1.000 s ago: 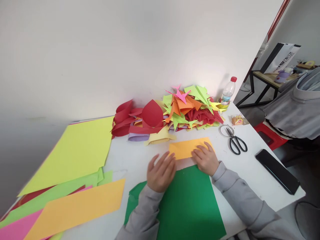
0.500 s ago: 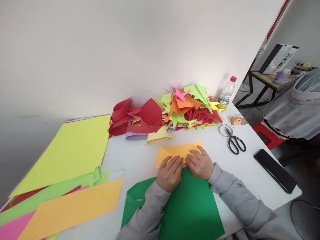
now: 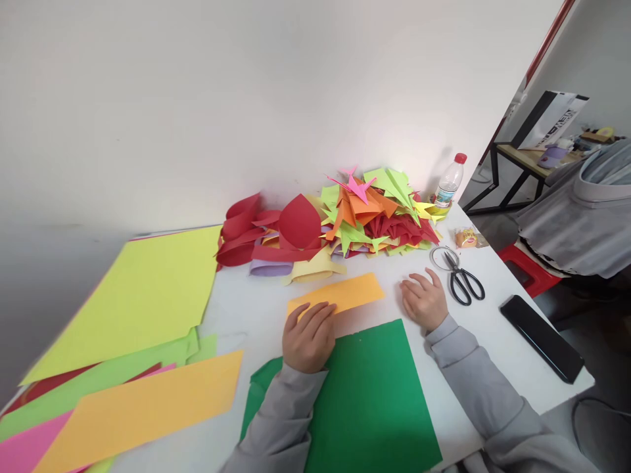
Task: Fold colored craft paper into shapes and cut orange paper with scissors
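Note:
A folded orange paper strip (image 3: 345,293) lies on the white table (image 3: 256,315), just beyond a green sheet (image 3: 365,401). My left hand (image 3: 308,336) rests with its fingers flat on the strip's left end. Off to the right of the strip, my right hand (image 3: 424,302) lies open on the bare table with fingers loosely spread, holding nothing. It is close to black scissors (image 3: 462,279).
A heap of folded coloured paper shapes (image 3: 340,220) lies at the back. Large yellow-green (image 3: 142,295), orange (image 3: 142,407) and pink sheets cover the left. A water bottle (image 3: 449,179), a snack packet (image 3: 467,237) and a black phone (image 3: 541,336) are at the right; another person's grey garment (image 3: 576,217) is beyond the edge.
The orange strip has slid left under my left hand. My right hand has come off the strip and moved right, toward the scissors.

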Motion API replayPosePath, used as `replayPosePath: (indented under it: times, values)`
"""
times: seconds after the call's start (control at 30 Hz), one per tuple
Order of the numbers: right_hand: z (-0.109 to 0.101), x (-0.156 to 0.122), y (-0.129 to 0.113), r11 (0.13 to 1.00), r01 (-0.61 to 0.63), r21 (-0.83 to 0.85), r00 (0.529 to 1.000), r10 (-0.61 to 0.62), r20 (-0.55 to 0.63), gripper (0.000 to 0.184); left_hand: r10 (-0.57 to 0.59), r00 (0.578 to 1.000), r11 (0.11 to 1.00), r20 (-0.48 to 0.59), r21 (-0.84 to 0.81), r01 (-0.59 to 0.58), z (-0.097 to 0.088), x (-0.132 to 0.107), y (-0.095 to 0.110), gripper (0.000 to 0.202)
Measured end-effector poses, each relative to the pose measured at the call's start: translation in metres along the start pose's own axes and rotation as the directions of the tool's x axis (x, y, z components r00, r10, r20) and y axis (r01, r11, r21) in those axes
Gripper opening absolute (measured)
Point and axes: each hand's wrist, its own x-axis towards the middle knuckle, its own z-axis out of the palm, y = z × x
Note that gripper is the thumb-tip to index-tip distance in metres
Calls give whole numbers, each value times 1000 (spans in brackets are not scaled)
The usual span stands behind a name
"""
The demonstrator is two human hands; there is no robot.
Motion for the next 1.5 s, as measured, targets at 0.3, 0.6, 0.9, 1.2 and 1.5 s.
replayPosePath:
  times: [0.3,0.6,0.9,1.2,1.5]
  values:
    - [9,8,-41,985,136,111,990,-138,10,19,72,997,995,11,-68,-71,6,5,16,23]
    - [16,7,-54,966,223,133,975,-219,-50,15,140,986,982,95,-144,-125,16,7,27,25]
    - [14,5,-51,974,181,139,983,-176,-46,16,114,988,988,100,-112,-102,12,8,24,19]
    - [11,3,-32,990,104,91,993,-98,-61,18,34,998,999,51,-20,-33,3,7,5,17]
    - [10,0,-22,997,68,46,996,-65,-60,22,4,1000,999,19,36,-4,-1,5,-3,21]
